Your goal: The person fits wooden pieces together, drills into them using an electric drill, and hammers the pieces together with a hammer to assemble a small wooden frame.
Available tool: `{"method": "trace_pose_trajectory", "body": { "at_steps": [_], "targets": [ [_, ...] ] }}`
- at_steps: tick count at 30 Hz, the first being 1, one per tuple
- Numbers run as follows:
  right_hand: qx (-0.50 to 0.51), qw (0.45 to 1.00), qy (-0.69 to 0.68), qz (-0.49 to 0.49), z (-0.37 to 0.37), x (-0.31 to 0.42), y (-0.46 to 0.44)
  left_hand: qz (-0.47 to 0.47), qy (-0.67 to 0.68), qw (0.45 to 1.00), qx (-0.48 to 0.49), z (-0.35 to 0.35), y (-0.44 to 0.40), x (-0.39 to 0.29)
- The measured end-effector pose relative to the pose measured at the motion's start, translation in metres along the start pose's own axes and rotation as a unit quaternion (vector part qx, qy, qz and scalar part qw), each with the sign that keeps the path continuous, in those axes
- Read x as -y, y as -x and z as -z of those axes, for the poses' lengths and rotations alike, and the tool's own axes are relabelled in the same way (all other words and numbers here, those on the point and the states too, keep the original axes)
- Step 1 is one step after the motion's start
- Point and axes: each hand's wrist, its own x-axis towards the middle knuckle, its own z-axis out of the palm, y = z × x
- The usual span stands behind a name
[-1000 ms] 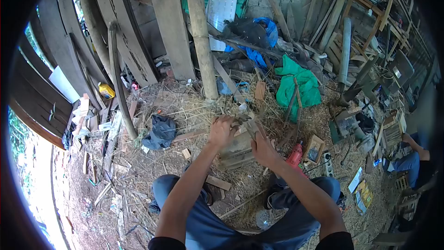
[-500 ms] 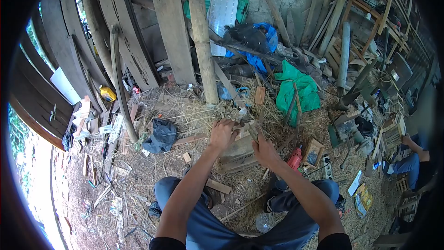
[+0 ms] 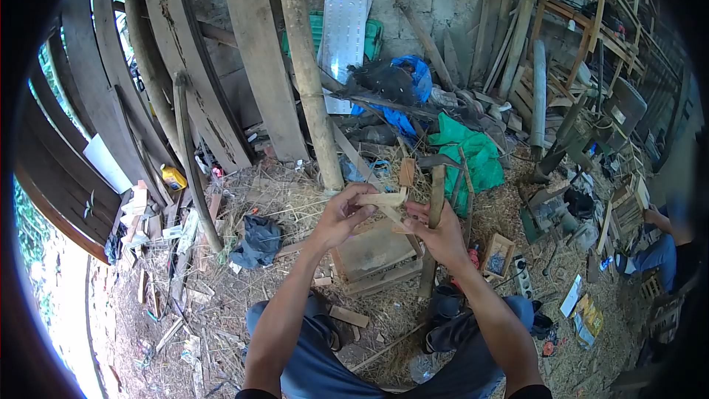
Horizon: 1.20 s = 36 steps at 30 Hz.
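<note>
My left hand (image 3: 344,216) pinches one end of a pale wooden piece (image 3: 380,199), made of two small strips that meet at an angle. My right hand (image 3: 442,238) is wrapped round the wooden handle of a hammer (image 3: 437,196), held upright with its dark head at the top. Fingertips of the right hand also touch the right end of the pale piece. Just below both hands sits a low wooden block (image 3: 377,255) on the ground, between my feet and the post.
A red power tool (image 3: 473,254) and a small wooden box (image 3: 498,255) lie to the right, beside a power strip (image 3: 523,278). Wood scraps, straw and a black plastic bag (image 3: 257,241) cover the ground leftward. Another person (image 3: 661,244) sits at far right.
Both hands have come up off the wooden block with the pale piece between them. The hammer has swung from slanting near the left hand to upright. The view has tilted slightly upward.
</note>
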Motion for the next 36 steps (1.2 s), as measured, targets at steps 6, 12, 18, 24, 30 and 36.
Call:
{"method": "trace_pose_trajectory", "body": {
  "at_steps": [6,12,18,24,30,36],
  "targets": [
    [0.058,0.981,0.183,0.024,0.001,0.007,0.002,-0.032,0.038,0.997,0.065,-0.017,-0.002,-0.005],
    [0.007,0.990,0.136,-0.037,-0.009,0.018,0.007,0.055,0.145,0.987,0.040,-0.019,-0.002,-0.006],
    [-0.036,0.991,0.122,-0.044,-0.012,0.024,0.006,0.054,0.102,0.993,-0.018,-0.030,-0.002,0.007],
    [-0.055,0.990,0.120,-0.044,-0.012,0.025,0.008,0.076,0.092,0.992,-0.046,-0.041,0.000,0.012],
    [-0.071,0.984,0.157,-0.045,-0.013,0.025,0.008,0.097,0.151,0.983,-0.050,-0.046,0.000,0.012],
    [-0.072,0.979,0.187,-0.037,-0.016,0.026,0.009,0.116,0.191,0.972,-0.070,-0.054,0.002,0.016]
  ]
}}
